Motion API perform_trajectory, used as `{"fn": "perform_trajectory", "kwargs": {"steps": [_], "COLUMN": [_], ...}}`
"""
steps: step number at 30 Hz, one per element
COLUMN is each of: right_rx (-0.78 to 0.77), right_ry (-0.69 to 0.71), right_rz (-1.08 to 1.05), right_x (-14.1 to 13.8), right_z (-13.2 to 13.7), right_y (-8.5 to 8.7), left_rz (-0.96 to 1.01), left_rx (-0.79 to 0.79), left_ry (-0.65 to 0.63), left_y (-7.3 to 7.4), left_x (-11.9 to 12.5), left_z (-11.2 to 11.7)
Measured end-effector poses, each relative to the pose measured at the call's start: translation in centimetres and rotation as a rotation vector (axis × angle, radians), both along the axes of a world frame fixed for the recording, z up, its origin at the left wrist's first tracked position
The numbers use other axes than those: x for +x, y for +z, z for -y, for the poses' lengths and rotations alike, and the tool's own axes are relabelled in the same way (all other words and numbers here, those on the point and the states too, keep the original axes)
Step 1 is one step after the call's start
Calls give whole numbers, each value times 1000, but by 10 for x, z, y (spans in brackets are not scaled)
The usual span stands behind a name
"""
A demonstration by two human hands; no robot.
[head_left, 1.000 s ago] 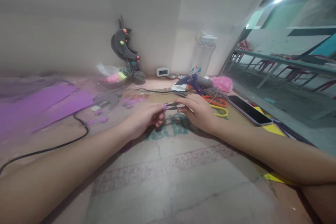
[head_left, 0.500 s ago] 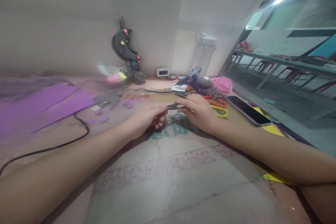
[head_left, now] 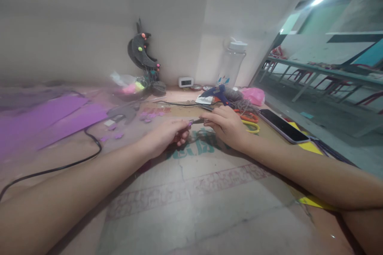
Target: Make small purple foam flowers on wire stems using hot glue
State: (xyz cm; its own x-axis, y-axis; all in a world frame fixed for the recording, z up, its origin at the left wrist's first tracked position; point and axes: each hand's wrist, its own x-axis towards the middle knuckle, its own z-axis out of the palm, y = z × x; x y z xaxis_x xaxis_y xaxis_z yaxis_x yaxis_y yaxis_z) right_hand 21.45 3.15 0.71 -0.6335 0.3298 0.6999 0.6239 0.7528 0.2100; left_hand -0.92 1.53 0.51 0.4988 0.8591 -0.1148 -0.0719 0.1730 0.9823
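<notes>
My left hand (head_left: 173, 133) pinches a small purple piece (head_left: 189, 123) between thumb and fingertips, the other fingers curled under. My right hand (head_left: 226, 125) grips a slim, dark metal tool (head_left: 197, 121) whose tip points left and meets the purple piece. Fingers cover most of the tool, so I cannot tell whether it is scissors or tweezers. Small purple cut-outs (head_left: 149, 116) lie on the table left of my hands, some shaped like flowers. Larger purple sheets (head_left: 62, 115) lie farther left.
Behind my right hand are a blue glue gun (head_left: 220, 95), grey yarn (head_left: 235, 95) and yellow scissor handles (head_left: 251, 126). A phone (head_left: 284, 125) lies right. A clear bottle (head_left: 231, 63), a small white clock (head_left: 186, 82) and a dark crescent ornament (head_left: 139, 50) stand behind. A black cable (head_left: 74, 163) crosses the left.
The tool's tip has shifted slightly at the purple piece, which shows more now. Both hands have stayed nearly in place, and everything else is the same.
</notes>
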Motion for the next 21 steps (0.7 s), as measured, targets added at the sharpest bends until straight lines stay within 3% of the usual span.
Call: {"fn": "perform_trajectory", "kwargs": {"steps": [3,8,12,17,21], "right_rx": [-29,-242,-340,-424,-501], "right_ry": [20,23,-18,-60,-63], "right_rz": [-40,-227,-256,-231,-302], "right_x": [0,0,2,4,2], "right_z": [1,2,-5,-21,-20], "right_y": [0,-1,-5,-16,-9], "left_rz": [-14,-12,-29,-255,-402], "left_rx": [2,8,48,401,587], "left_ry": [8,11,10,123,171], "left_y": [0,3,4,-3,-1], "left_x": [-1,-1,0,1,-1], "left_z": [0,1,4,10,14]}}
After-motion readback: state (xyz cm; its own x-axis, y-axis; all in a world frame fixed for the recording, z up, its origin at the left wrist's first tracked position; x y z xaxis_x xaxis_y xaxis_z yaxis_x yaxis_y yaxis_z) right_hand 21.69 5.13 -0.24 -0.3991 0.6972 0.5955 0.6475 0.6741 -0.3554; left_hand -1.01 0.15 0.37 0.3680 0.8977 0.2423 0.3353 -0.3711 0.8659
